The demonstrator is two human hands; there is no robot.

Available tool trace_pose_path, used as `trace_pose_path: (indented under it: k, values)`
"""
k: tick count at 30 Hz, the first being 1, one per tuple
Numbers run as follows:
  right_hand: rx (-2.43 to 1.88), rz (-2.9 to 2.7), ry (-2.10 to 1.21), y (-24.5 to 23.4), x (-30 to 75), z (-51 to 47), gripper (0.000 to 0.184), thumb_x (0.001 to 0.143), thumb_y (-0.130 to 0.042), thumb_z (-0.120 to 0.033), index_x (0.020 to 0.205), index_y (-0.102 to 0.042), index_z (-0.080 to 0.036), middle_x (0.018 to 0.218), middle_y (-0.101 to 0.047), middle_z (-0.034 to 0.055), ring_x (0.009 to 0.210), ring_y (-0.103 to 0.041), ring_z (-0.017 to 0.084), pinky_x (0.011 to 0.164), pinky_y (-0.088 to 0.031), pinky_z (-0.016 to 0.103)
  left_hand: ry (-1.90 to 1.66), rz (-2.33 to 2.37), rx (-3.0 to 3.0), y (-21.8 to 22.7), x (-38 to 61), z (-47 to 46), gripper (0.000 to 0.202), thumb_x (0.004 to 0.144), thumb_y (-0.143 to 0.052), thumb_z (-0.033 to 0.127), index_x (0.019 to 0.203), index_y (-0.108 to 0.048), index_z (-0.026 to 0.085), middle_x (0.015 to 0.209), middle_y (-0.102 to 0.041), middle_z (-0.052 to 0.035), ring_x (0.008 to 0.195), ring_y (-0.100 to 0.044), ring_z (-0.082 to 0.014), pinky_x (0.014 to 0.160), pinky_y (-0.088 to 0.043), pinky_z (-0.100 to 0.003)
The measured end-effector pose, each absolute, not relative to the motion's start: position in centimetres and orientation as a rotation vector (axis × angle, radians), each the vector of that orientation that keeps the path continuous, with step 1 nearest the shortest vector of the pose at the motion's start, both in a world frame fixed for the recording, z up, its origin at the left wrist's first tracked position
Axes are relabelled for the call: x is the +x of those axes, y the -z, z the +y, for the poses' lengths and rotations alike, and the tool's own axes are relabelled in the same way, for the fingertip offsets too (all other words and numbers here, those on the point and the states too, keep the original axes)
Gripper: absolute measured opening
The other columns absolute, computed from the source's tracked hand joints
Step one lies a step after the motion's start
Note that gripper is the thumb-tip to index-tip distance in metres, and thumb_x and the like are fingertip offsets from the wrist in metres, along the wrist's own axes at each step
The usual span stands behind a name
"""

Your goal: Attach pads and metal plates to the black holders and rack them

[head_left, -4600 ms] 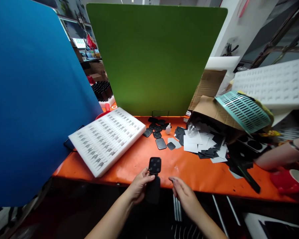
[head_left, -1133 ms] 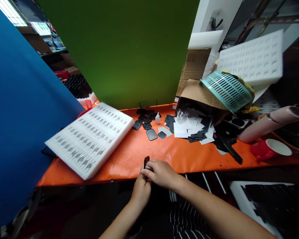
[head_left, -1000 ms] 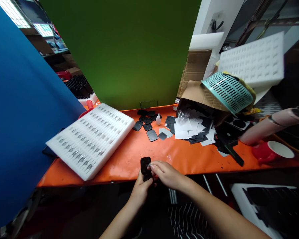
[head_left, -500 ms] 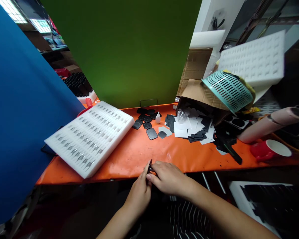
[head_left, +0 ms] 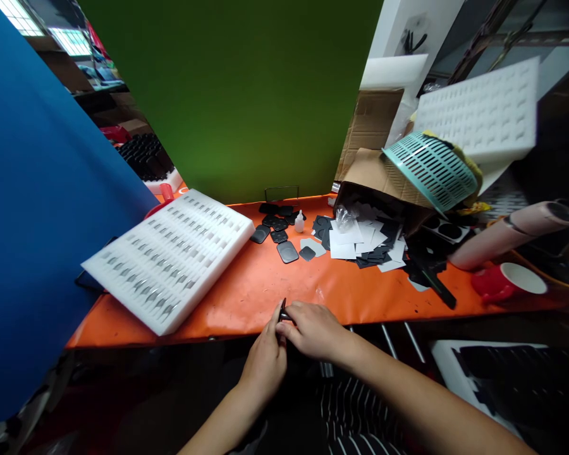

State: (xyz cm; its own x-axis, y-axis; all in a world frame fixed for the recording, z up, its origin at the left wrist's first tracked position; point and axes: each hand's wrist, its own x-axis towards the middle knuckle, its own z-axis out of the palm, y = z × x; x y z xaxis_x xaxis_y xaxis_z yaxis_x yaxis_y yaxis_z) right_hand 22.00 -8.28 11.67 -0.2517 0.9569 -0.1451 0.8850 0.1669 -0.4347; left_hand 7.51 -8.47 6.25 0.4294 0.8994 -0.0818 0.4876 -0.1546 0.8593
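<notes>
My left hand (head_left: 265,357) and my right hand (head_left: 315,328) meet at the near edge of the orange table (head_left: 265,291). Both are closed on a small black plastic part (head_left: 282,310), which shows edge-on between the fingertips; most of it is hidden by the fingers. A white foam tray (head_left: 171,256) with rows of slots holding small metal pieces lies to the left. Loose black plates (head_left: 279,234) and a small white bottle (head_left: 299,222) lie at the back of the table.
A pile of white and black sheets (head_left: 365,243) spills from a cardboard box (head_left: 374,183) under a teal basket (head_left: 431,170). A red cup (head_left: 507,284) and a pink roll (head_left: 507,234) sit at the right. Blue (head_left: 42,189) and green (head_left: 227,95) panels wall the left and back.
My right hand came onto the black part that my left hand holds. The part turned from face-on to edge-on, and both hands stay closed on it at the table's edge.
</notes>
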Motion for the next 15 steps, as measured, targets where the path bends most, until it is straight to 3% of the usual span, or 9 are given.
trace_pose_path:
  k: [4, 8, 15]
  values:
    - [-1.905, -2.288, -0.491, -11.6, 21.0, -8.7, 0.04, 0.086, -0.029, -0.044, 0.096, -0.055, -0.015, 0.089, -0.057, 0.0103, 0.085, -0.053, 0.022, 0.071, -0.037, 0.031, -0.59, 1.201, 1.733, -6.3, 7.9, -8.4, 0.044, 0.083, -0.037, 0.019, 0.127, -0.035, 0.017, 0.121, -0.05, -0.0128, 0.114, -0.043, -0.0229, 0.09, -0.037, -0.036]
    - [-1.909, -2.185, -0.619, -11.8, 20.7, -8.1, 0.044, 0.085, -0.027, -0.05, 0.091, -0.056, -0.017, 0.087, -0.059, 0.0074, 0.081, -0.055, 0.019, 0.067, -0.038, 0.029, -0.626, 1.238, 1.633, -6.2, 8.0, -8.4, 0.037, 0.084, -0.036, 0.023, 0.119, -0.044, 0.014, 0.111, -0.057, -0.0127, 0.103, -0.053, -0.0243, 0.081, -0.043, -0.035]
    - [-1.805, -2.293, -0.697, -12.1, 21.7, -7.2, 0.049, 0.083, -0.029, -0.055, 0.087, -0.059, -0.016, 0.087, -0.062, 0.0093, 0.079, -0.057, 0.021, 0.064, -0.036, 0.029, -0.662, 1.248, 1.748, -5.8, 7.3, -8.1, 0.035, 0.082, -0.037, 0.018, 0.115, -0.05, 0.017, 0.104, -0.06, -0.0101, 0.104, -0.052, -0.0229, 0.086, -0.041, -0.036]
